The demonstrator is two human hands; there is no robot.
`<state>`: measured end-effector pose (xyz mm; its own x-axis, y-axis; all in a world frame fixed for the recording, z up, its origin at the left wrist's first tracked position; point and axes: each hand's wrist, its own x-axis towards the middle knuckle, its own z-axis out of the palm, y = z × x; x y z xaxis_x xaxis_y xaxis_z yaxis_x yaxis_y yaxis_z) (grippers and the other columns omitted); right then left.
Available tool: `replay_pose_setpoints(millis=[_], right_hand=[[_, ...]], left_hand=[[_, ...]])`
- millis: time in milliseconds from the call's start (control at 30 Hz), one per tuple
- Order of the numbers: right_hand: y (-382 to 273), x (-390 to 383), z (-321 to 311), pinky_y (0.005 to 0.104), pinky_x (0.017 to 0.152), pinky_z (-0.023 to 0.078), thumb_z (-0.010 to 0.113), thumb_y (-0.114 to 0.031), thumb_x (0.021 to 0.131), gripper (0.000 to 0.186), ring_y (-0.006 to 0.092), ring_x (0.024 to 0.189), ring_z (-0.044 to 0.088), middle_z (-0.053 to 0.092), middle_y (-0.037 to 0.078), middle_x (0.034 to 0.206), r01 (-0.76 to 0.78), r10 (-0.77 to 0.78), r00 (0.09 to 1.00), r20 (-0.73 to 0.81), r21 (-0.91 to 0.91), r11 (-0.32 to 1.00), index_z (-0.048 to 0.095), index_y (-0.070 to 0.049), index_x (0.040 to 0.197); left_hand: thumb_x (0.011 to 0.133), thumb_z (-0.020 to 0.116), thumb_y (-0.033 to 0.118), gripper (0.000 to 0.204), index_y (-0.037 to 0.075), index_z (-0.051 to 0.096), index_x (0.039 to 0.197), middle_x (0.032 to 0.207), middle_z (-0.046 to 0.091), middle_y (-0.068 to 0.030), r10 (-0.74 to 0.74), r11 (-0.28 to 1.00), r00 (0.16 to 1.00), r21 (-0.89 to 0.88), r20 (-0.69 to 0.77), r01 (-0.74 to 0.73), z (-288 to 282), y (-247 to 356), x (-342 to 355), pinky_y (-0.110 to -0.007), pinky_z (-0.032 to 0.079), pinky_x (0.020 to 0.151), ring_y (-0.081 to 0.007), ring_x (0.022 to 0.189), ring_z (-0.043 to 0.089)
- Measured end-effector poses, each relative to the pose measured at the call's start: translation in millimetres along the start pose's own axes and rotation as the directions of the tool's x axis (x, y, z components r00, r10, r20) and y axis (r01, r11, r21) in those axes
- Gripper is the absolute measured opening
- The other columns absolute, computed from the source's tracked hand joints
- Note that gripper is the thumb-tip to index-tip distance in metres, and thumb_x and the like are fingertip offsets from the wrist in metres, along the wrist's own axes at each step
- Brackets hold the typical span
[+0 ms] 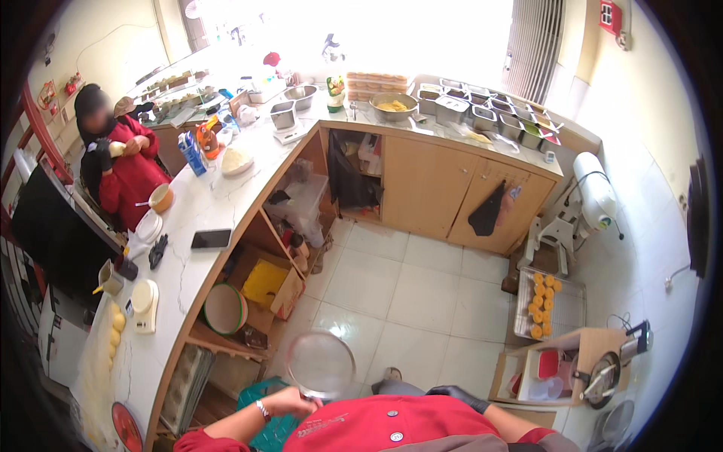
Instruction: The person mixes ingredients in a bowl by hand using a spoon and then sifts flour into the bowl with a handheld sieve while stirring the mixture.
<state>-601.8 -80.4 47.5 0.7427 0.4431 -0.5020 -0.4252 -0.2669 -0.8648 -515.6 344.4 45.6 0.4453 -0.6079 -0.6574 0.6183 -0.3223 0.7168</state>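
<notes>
One round sieve (320,364) with a fine mesh is held out over the tiled floor (392,279) by the left hand (290,401), fingers closed around its handle near the chest. The right hand (457,395), in a black glove, rests curled against the red jacket, holding nothing visible.

Fine metal-mesh sieve (320,364), glossy marble-look counter (197,211), matt wooden cabinet doors (422,184), shiny floor tiles (410,290)
</notes>
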Motion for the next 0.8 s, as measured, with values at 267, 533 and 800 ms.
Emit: replay_pose_setpoints(millis=[267, 533, 800], right_hand=[[-43.0, 84.1, -192.5, 0.0286, 0.076, 0.042, 0.061, -0.044, 0.076, 0.044, 0.0159, 0.084, 0.053, 0.06, 0.003, 0.087, -0.159, 0.438, 0.674, 0.595, -0.461, 0.873, 0.059, -0.009, 0.103], [-214.4, 246.2, -278.2, 0.0386, 0.076, 0.044, 0.052, -0.044, 0.08, 0.04, 0.0319, 0.085, 0.056, 0.061, 0.015, 0.088, -0.294, 0.267, 0.952, -0.152, -0.704, 0.647, 0.061, -0.006, 0.087], [-307.1, 331.3, -384.1, 0.0396, 0.067, 0.046, 0.054, -0.031, 0.081, 0.026, 0.0321, 0.076, 0.057, 0.06, 0.015, 0.081, -0.219, -0.347, 0.694, -0.631, -0.643, 0.734, 0.059, -0.006, 0.085]], left_hand=[[0.066, 0.073, 0.016, 0.041, 0.005, 0.056, 0.102, 0.081, 0.056, 0.0016, -0.117, 0.991, 0.984, -0.049, 0.135, 0.124, -52.7, 85.7, 21.0, -0.022, 0.041, 0.056, -0.0052, 0.066, 0.046], [0.058, 0.074, 0.005, 0.055, 0.002, 0.049, 0.108, 0.095, 0.057, -0.0041, -0.047, 0.983, 0.967, -0.183, -0.249, 0.001, -127.3, 261.3, 60.0, -0.028, 0.042, 0.074, -0.012, 0.083, 0.053], [0.056, 0.075, 0.003, 0.052, 0.003, 0.048, 0.1, 0.085, 0.054, -0.0043, 0.129, 0.986, 0.9, -0.041, -0.417, -0.16, -190.2, 373.6, 120.7, -0.028, 0.043, 0.066, -0.0124, 0.075, 0.053]])
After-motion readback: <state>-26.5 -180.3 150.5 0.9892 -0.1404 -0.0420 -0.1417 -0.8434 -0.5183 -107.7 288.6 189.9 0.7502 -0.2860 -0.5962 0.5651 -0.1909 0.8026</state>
